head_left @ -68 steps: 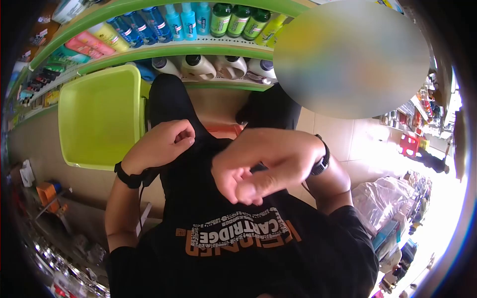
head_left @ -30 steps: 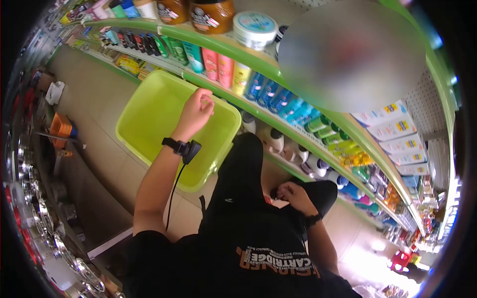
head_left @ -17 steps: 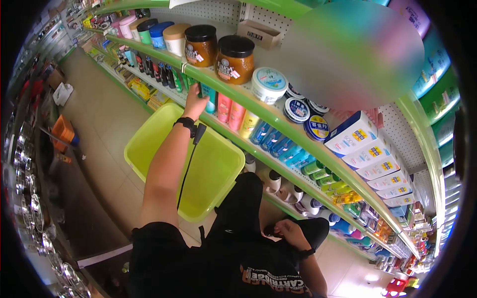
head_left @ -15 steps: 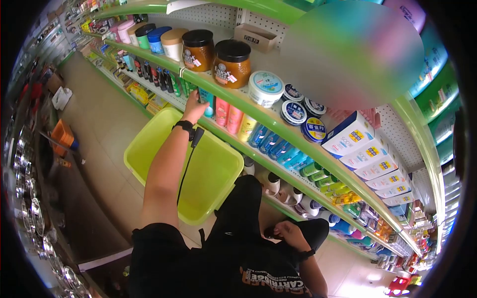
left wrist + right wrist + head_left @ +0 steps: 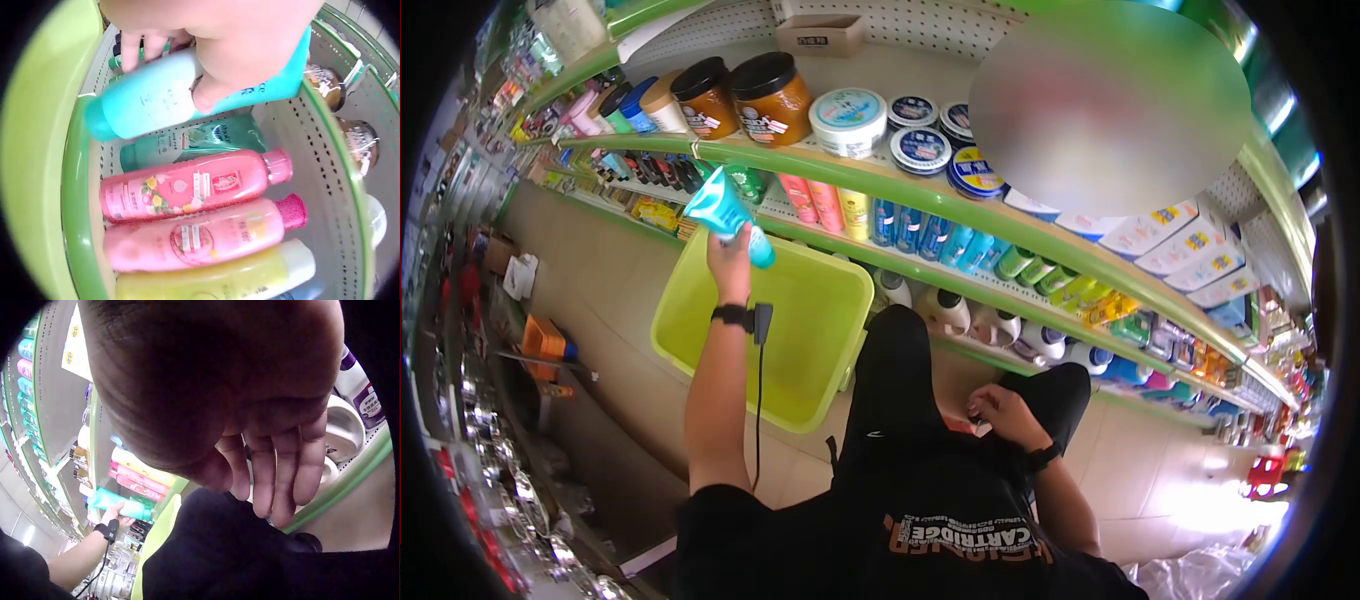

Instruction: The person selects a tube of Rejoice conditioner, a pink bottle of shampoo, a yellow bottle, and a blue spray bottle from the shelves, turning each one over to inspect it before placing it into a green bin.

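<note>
A teal squeeze tube (image 5: 722, 210) is gripped in my left hand (image 5: 731, 270), tilted and just off the shelf, over the far edge of a lime-green bin (image 5: 805, 340). In the left wrist view, the left thumb and fingers (image 5: 215, 94) wrap the tube (image 5: 150, 97). Below it a darker green tube (image 5: 194, 142) lies on the shelf beside two pink bottles (image 5: 194, 184). My right hand (image 5: 1010, 415) hangs by the right knee. Its fingers are loosely bent with nothing seen in them, as the right wrist view shows the fingers (image 5: 284, 469).
Above the bin, a green-edged shelf (image 5: 880, 185) carries brown jars (image 5: 770, 100), a white tub (image 5: 848, 122) and flat tins. Blue bottles (image 5: 910, 225) line the tier below. White jugs (image 5: 945, 312) stand on the lowest shelf by the knees. An orange box (image 5: 543, 340) lies on the left floor.
My left hand reached to the shelf, took hold of the teal tube and drew it out over the bin. The right hand dropped to the knee. The head view has swung left.
</note>
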The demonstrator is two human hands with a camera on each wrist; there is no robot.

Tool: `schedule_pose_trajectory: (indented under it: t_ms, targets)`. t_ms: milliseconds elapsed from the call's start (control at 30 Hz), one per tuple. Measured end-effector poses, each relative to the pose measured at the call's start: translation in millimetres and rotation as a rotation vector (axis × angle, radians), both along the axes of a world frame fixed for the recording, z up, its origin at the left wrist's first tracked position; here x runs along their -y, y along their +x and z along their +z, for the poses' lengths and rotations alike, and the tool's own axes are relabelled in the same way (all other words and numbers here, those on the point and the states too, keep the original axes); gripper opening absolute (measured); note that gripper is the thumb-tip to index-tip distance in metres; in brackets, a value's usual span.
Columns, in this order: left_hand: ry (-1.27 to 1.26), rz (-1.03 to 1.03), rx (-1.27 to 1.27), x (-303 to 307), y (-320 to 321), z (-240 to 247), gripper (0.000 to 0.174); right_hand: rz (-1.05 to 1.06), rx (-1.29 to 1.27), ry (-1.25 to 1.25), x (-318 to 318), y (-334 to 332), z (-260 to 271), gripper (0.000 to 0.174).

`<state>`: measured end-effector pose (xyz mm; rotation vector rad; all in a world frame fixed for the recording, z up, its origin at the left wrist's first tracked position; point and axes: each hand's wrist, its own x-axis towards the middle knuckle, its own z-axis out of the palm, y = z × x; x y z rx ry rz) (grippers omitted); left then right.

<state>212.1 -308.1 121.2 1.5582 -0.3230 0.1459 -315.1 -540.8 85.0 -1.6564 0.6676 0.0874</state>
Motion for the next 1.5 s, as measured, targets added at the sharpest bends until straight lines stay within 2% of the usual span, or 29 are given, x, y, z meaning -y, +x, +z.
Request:
schedule_pose_trajectory:
  t_ms: [133,200,233,300,367,433,500,567,600,633,667,733,800,967,1033,1100,1167,1233,1300,1400,1433,1467,1500]
  targets:
    - [-0.015,-0.001,-0.126,-44,-63,19,0.037,0.027,0.002,-0.033,-5,8,21,0.018]
    - [-0.088,-0.083,-0.369,-56,-106,39,0.039,0.048,0.033,-0.018,-7,15,23,0.018]
    - [-0.080,-0.080,-0.381,-58,-129,44,0.039,0.061,0.070,-0.016,-8,19,25,0.019]
    - [-0.083,-0.232,-0.526,-53,-172,54,0.039,0.093,0.057,-0.017,-13,36,60,0.019]
    - [-0.063,-0.310,-0.556,-35,-220,58,0.037,0.173,0.091,0.069,-17,53,81,0.023]
    - [-0.054,-0.412,-0.604,-14,-256,64,0.035,0.133,0.168,0.213,-22,62,74,0.027]
    - [0.135,-0.679,-0.687,4,-292,73,0.035,0.104,0.250,0.260,-24,70,91,0.029]
    - [0.202,-0.824,-0.680,23,-312,80,0.034,-0.015,0.325,0.180,-23,72,113,0.027]
    - [0.220,-0.909,-0.634,33,-322,85,0.034,-0.068,0.415,0.165,-21,67,105,0.028]
    - [0.238,-0.991,-0.586,42,-329,89,0.034,-0.118,0.507,0.148,-20,65,102,0.028]
    - [0.269,-1.020,-0.581,49,-333,92,0.034,-0.291,0.500,0.481,-20,63,103,0.031]
    - [0.266,-1.065,-0.562,64,-340,101,0.035,-0.281,0.442,0.428,-13,46,128,0.032]
    - [0.287,-1.111,-0.511,74,-344,101,0.039,-0.214,0.401,0.261,-11,34,124,0.036]
    - [0.223,-1.209,-0.583,92,-364,101,0.045,-0.297,0.293,0.233,-1,9,148,0.037]
    - [0.156,-1.262,-0.538,97,-374,104,0.048,-0.421,0.416,0.154,1,2,152,0.036]
    - [0.191,-1.315,-0.505,94,-380,108,0.051,-0.556,0.527,0.228,5,-4,153,0.033]
    - [0.497,-1.415,-0.482,90,-378,123,0.054,-0.620,0.527,0.225,14,-13,147,0.035]
    - [0.443,-1.405,-0.473,87,-386,124,0.055,-0.666,0.589,0.324,16,-17,149,0.036]
    - [0.425,-1.446,-0.457,85,-384,125,0.055,-0.624,0.617,0.299,12,-20,147,0.042]
    - [0.395,-1.450,-0.432,80,-384,119,0.057,-0.523,0.624,0.445,-1,-29,152,0.053]
    - [0.397,-1.455,-0.516,76,-383,116,0.058,-0.501,0.666,0.519,-4,-28,153,0.056]
    - [0.395,-1.463,-0.600,74,-382,114,0.059,-0.322,0.705,0.601,2,-32,138,0.059]
    - [0.390,-1.474,-0.603,73,-383,113,0.059,-0.288,0.695,0.650,2,-33,142,0.061]
